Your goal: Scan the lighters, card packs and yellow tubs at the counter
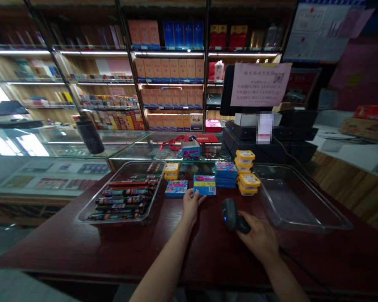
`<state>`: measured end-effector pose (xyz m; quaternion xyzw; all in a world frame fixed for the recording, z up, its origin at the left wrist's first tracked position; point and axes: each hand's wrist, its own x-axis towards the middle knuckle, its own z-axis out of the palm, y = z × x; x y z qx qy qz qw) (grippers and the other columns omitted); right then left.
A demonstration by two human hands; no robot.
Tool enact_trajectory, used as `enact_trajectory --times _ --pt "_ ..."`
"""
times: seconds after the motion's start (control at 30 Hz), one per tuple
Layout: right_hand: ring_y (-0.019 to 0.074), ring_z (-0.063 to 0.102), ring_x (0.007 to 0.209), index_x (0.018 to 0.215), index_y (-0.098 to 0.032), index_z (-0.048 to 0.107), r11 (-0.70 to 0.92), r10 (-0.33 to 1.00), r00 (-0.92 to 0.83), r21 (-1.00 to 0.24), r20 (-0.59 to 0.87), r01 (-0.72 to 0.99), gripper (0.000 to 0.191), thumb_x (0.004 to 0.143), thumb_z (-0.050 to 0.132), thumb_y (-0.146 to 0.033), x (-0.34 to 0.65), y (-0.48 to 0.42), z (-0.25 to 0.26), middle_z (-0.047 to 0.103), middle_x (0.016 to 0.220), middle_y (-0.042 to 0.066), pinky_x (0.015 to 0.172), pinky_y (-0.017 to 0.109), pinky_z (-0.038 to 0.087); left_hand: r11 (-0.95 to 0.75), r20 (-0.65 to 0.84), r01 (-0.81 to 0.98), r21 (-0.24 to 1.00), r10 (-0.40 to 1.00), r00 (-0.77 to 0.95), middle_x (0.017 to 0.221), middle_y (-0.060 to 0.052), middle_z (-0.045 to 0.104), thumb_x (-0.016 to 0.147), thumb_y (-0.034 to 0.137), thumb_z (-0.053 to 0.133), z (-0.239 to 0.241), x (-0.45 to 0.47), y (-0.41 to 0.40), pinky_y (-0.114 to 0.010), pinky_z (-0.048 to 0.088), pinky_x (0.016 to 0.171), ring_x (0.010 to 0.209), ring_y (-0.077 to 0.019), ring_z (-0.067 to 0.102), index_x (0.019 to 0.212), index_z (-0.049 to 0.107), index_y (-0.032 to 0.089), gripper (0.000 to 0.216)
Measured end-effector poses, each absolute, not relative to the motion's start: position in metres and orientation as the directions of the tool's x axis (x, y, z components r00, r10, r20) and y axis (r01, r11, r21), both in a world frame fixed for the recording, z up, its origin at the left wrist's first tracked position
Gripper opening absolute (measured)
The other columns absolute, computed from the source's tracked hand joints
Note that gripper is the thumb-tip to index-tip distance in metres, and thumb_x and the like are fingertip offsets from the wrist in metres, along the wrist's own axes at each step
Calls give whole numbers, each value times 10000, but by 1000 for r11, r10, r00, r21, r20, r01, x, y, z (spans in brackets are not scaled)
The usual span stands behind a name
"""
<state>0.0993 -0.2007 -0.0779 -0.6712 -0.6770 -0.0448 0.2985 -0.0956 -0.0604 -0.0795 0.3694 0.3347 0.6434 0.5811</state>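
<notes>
My left hand grips the lower left edge of a small blue and yellow packet, tilted up so that its barcode side faces me. In my right hand is a black barcode scanner with a blue light; its head is near the packet but apart from it. Left of the packet lies a similar blue packet. A stack of the same packets stands to its right, beside yellow-lidded tubs. Two more yellow tubs stand behind the left packet.
A clear tray of dark tube-shaped packages is on the left of the dark red table; another clear tray is on the right. Behind are a glass counter, a blue box and a monitor with paper on it. The scanner's cable trails right.
</notes>
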Motion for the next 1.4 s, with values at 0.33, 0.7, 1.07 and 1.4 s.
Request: enact_trajectory --times 0.33,0.7,1.07,1.4 --pt "183 631 647 958 -184 616 -20 958 271 -914 99 404 426 645 672 -465 83 -204 -42 688 771 26 578 290 493 -87 74 -571 816 996 -46 893 -18 637 637 297 761 -97 -95 -63 -497 511 891 853 -162 649 890 427 181 435" --pt "82 445 388 894 -191 533 -157 963 245 -975 -115 157 424 652 655 -517 71 -216 -26 505 492 -84 359 190 318 -78 42 -543 836 996 -78 916 -22 614 693 233 719 -98 -94 -60 -477 513 901 864 -149 641 937 439 185 375" --pt "212 654 767 999 -248 624 -34 960 215 -687 178 725 359 727 613 -482 79 -211 -26 701 859 29 630 301 450 -82 82 -585 807 996 -26 918 -18 633 637 308 765 -95 -95 -63 -480 500 907 884 -163 647 935 416 188 475" --pt "206 655 825 1179 -200 563 56 898 25 -171 438 984 374 810 559 -262 94 -198 -73 703 989 68 716 312 447 -372 329 -229 899 922 -205 869 -33 634 666 312 725 -78 -96 -67 -355 521 774 822 -185 620 878 562 180 297"
